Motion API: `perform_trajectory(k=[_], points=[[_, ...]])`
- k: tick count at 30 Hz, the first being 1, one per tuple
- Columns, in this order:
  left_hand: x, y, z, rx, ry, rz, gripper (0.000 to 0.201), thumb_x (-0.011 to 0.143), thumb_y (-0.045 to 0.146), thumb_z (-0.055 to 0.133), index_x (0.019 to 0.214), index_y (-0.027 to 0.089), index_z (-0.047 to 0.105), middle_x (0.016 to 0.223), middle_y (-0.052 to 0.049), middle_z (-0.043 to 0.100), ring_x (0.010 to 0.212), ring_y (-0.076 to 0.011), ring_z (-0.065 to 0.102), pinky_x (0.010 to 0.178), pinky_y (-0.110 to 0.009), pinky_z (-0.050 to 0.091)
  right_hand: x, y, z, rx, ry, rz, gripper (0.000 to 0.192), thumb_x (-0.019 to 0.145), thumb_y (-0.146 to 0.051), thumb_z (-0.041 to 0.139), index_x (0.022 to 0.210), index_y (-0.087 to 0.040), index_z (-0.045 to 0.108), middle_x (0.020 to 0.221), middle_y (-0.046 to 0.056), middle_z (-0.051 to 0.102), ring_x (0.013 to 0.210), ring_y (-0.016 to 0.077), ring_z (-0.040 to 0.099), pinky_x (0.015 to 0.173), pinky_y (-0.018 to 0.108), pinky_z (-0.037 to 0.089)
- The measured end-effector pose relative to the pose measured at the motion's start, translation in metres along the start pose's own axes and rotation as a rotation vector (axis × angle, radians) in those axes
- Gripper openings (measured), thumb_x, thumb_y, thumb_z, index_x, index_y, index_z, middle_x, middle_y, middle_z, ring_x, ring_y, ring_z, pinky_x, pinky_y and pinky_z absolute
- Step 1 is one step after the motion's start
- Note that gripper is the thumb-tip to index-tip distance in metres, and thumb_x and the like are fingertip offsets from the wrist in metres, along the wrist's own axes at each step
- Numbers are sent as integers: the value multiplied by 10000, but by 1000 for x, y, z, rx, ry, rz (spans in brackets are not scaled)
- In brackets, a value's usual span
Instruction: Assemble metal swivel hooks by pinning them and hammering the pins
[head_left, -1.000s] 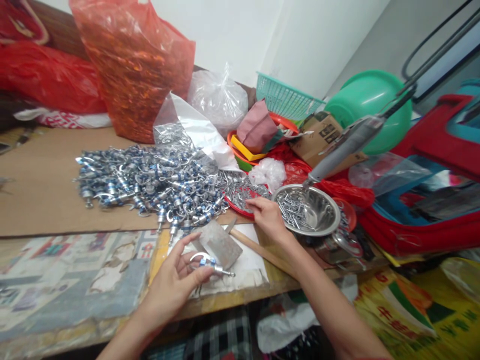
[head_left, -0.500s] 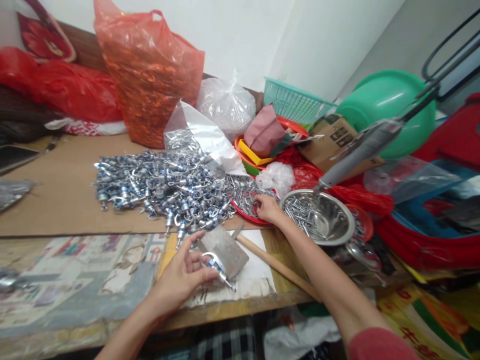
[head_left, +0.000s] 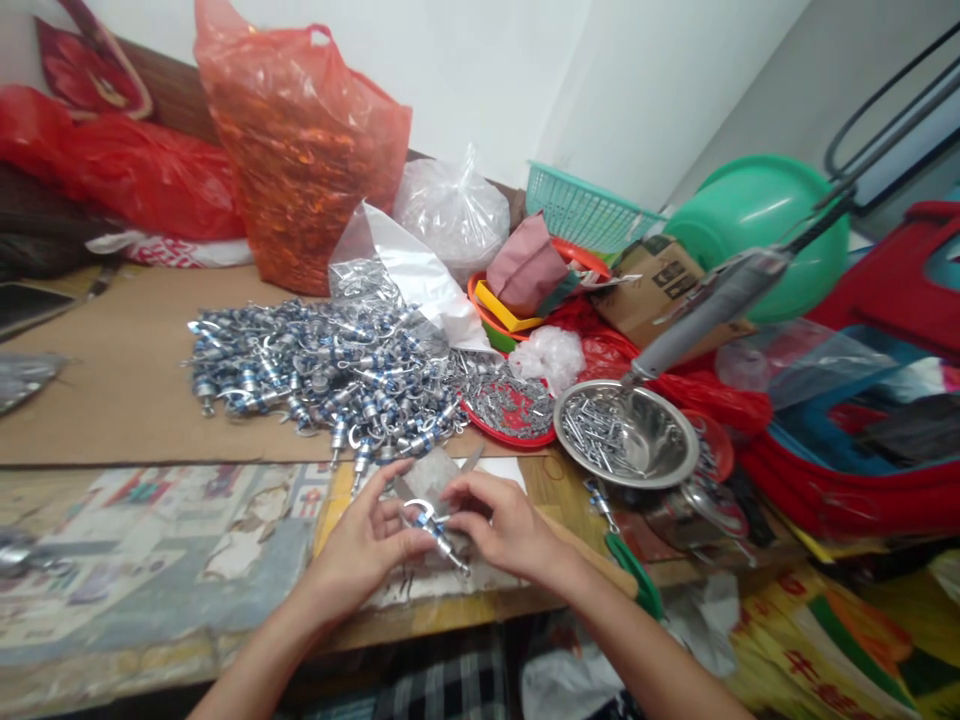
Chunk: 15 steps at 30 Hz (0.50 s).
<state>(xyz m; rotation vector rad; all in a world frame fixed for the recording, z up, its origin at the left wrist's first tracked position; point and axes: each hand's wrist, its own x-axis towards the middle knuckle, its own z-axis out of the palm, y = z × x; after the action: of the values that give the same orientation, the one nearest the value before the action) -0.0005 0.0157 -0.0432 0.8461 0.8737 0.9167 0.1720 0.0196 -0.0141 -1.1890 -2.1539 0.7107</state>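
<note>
Your left hand (head_left: 365,548) pinches a small metal hook fitting (head_left: 429,527) with a blue band, held low over the near edge of the table (head_left: 150,540), just in front of the grey metal block (head_left: 435,470). Your right hand (head_left: 501,527) has closed in beside it, fingertips touching the fitting's threaded end; whether those fingers pinch a separate small part cannot be told.

Handling, as judged: the fitting is rigid, light and smooth-plated, so it may slip or roll. Hold it by the banded barrel between thumb and forefinger, leaving the hook and the threaded tip free.

Change from half a second ago: your right hand was then far out at the red tray (head_left: 512,412) of loose small parts, well apart from your left. It is now back at the near edge, both hands meeting on the fitting. The left hand's hold on the fitting is unchanged.

Surroundings: the pile of finished fittings (head_left: 315,370) lies on cardboard to the far left. The steel bowl (head_left: 626,432) of screws stands right of the red tray. A wooden handle (head_left: 592,560) lies under your right wrist.
</note>
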Motion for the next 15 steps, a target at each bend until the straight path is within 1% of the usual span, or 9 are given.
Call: perform_trajectory(k=[2,5,8,10,12,15], points=[[0,-1,0,-6,-7,-1,759,575,147,698,1211,179,286,693,27,600,647,-144,596,630,-279,457,1,0,-1,-49,-20,-41,208,741,-65,517,893,-181,599,763,15,596,710,133,550,648,223,429],[0,-2,0,-14,-10,-5,764,567,142,699,1209,185,288,703,27,601,655,-142,591,635,-282,453,-1,-4,-2,-223,-99,-95,263,760,-40,458,928,-175,609,786,38,561,735,144,528,636,228,418],[1,-2,-1,-8,4,-6,770,555,138,707,1206,185,298,704,29,604,651,-132,579,636,-276,450,-7,-9,-2,-390,-136,-85,220,771,-45,444,858,-160,611,802,52,545,731,150,510,618,232,406],[2,-2,-1,-6,11,-3,774,545,142,714,1203,183,307,698,31,606,645,-130,575,634,-273,450,-9,-11,-1,-453,-138,-88,183,795,-76,444,840,-154,603,789,54,549,733,156,505,627,241,400],[2,-3,-2,-6,8,3,778,541,144,717,1202,180,309,695,28,609,645,-133,576,633,-273,449,-9,-11,0,-456,-138,-102,187,814,-89,432,851,-153,604,780,54,564,737,157,509,640,244,397],[3,-5,-3,-1,-6,13,779,550,147,714,1209,175,299,701,18,615,660,-143,585,634,-274,448,-5,-10,3,-352,-120,-102,178,821,-109,450,844,-152,621,757,46,589,721,144,527,645,230,397]])
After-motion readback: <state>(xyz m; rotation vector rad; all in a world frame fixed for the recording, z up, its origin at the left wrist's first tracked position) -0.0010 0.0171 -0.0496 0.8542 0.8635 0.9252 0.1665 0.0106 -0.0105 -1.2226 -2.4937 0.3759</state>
